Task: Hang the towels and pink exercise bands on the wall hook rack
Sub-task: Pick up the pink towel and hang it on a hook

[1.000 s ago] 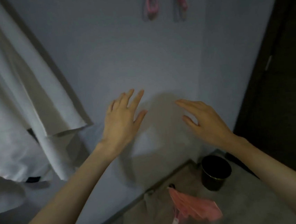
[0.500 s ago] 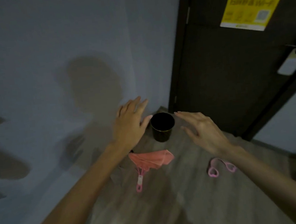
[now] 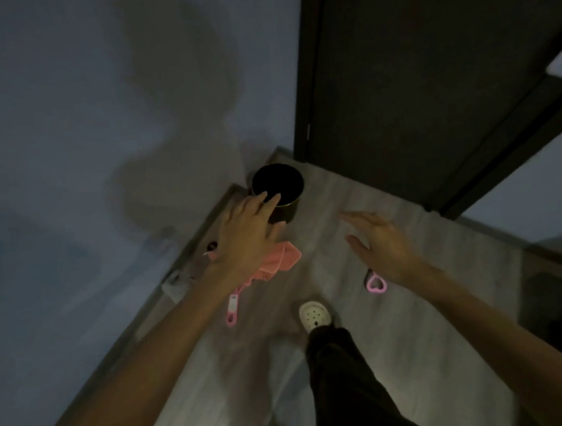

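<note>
Both hands lowered toward floor since prior frame. Left hand (image 3: 246, 236) spread, empty, directly over pink towel (image 3: 277, 263). Right hand (image 3: 380, 241) spread, empty, just above heart-shaped pink band (image 3: 376, 285).

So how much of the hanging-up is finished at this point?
Nothing done can be confirmed here: the hook rack is out of view. In hand: nothing; the left hand and right hand are both open and empty, reaching toward the floor. Left to do: the pink towel with its pink loop, and the pink heart-shaped band handle, lie on the floor near a black bin.
</note>
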A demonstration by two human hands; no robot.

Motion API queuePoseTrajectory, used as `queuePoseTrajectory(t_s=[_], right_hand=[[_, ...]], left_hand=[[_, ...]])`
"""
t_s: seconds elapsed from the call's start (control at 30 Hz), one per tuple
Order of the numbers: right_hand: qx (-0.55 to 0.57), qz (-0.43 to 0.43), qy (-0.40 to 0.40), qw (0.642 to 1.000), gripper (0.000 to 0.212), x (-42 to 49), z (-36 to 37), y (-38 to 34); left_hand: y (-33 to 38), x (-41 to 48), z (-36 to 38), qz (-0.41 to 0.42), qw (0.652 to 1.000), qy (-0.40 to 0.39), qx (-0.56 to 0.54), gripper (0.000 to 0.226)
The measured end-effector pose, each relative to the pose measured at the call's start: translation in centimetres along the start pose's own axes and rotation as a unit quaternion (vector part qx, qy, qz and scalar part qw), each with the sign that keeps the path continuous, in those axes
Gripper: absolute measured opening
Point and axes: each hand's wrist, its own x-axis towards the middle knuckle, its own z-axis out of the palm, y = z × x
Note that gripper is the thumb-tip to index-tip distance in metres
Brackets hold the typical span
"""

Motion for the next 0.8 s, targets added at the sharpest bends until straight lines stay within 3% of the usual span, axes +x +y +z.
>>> queuePoseTrajectory(t_s=[0.2, 0.43, 0.53, 0.67, 0.8], right_hand=[[-0.017, -0.043, -0.089, 0.995, 0.044, 9.9, 3.0, 7.5], [0.003, -0.071, -0.172, 0.983, 0.043, 19.2, 8.0, 10.3], [0.003, -0.058, -0.201, 0.978, 0.052, 21.9, 12.3, 11.0], [0.026, -0.062, -0.219, 0.973, 0.039, 24.5, 20.1, 12.6], [0.032, -0.054, -0.235, 0.97, 0.04, 26.7, 29.7, 15.2]], left_hand=[[-1.9, 6.6, 6.7, -0.119, 0.991, -0.056, -0.021, 0.049], [-6.8, 9.5, 13.3, -0.24, 0.964, -0.1, -0.051, 0.049], [-9.9, 9.7, 16.5, -0.267, 0.954, -0.126, -0.051, 0.051], [-14.6, 9.8, 22.3, -0.288, 0.945, -0.14, -0.074, 0.051], [-19.5, 9.9, 30.3, -0.299, 0.941, -0.13, -0.092, 0.051]])
